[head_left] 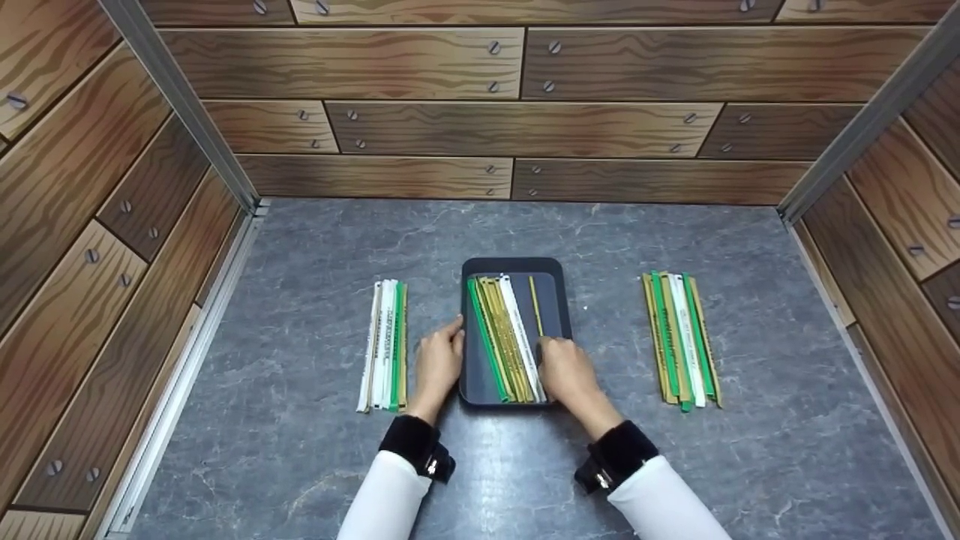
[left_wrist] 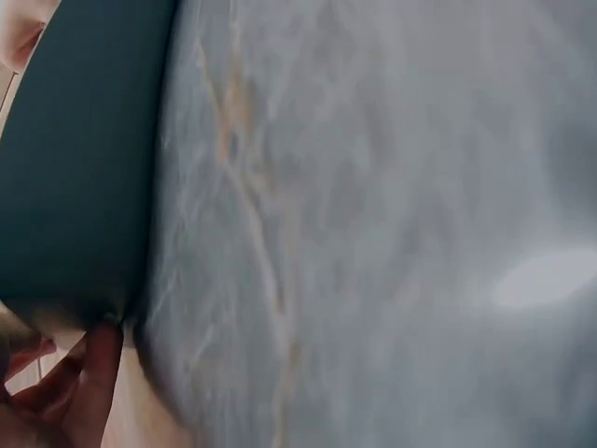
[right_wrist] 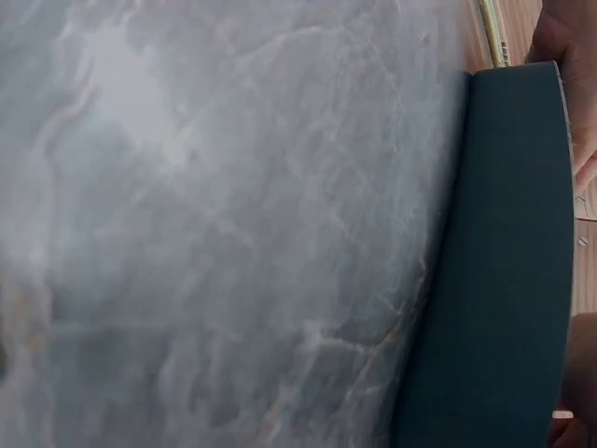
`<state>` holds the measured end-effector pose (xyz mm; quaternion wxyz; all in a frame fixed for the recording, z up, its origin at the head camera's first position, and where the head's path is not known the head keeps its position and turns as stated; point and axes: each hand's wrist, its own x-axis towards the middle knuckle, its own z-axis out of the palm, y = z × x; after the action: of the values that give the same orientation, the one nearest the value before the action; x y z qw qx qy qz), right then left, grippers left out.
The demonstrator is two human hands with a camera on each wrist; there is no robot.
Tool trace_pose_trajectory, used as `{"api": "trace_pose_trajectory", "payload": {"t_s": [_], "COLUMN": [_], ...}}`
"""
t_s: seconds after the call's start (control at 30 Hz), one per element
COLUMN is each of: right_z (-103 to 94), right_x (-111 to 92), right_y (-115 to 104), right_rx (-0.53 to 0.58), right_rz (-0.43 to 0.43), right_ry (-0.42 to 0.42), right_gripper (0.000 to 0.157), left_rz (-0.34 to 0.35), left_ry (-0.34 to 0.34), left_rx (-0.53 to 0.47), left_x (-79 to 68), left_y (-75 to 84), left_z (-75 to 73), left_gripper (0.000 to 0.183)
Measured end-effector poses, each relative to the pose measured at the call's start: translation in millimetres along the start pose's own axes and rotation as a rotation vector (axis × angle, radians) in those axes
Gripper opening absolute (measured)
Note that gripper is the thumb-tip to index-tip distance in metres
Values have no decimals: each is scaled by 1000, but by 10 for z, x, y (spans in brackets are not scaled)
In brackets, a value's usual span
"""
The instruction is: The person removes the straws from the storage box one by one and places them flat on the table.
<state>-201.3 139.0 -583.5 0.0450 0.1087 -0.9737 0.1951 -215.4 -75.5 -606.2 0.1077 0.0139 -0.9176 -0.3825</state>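
Observation:
A dark rectangular tray (head_left: pixel 514 265) lies flat in the middle of the table. In it several slim wrapped straws (head_left: pixel 504 337), green, gold and white, lie side by side toward the left. Apart from them, at the tray's right, is one gold wrapped straw (head_left: pixel 535 304); my right hand (head_left: pixel 568 369) pinches its near end. My left hand (head_left: pixel 438 365) rests against the tray's left wall with its fingertips. In the left wrist view the tray's outer wall (left_wrist: pixel 79 168) hides part of the work, and in the right wrist view the tray wall (right_wrist: pixel 494 261) hides most of my hand.
Left of the tray lies a row of white, green and gold wrapped straws (head_left: pixel 386 345). Another row of gold, green and white straws (head_left: pixel 681 341) lies to the right. Wood-patterned walls (head_left: pixel 517 127) enclose the grey marbled table (head_left: pixel 315 465) at the back and sides.

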Motion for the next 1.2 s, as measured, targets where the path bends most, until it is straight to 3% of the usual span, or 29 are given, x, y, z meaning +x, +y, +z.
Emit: {"api": "trace_pose_trajectory", "payload": {"t_s": [0.2,0.37,0.63,0.9,1.2], "right_z": [-187,-391,-641,-767,-836], "right_x": [-3,-41,-161,-362,-491], "right_y": [31,188,688,1163,1485], "right_rx": [190,242,191,152,154], "right_rz": [107,144,224,381,602], "right_ry": [-19,46,121,130,-47], "right_gripper": [43,48,44,45,49], "left_rz": [-1,23,51,57,37], "left_ry": [-140,-227,-249,-245,-302], "left_rx": [8,-13,-47,-56,-73], "left_x": [-25,-33,-37,-29,-17], "left_y": [9,1,-9,-7,-16], "left_z": [-78,-82,-96,-108,-105], "left_gripper": [41,47,50,50,52]}}
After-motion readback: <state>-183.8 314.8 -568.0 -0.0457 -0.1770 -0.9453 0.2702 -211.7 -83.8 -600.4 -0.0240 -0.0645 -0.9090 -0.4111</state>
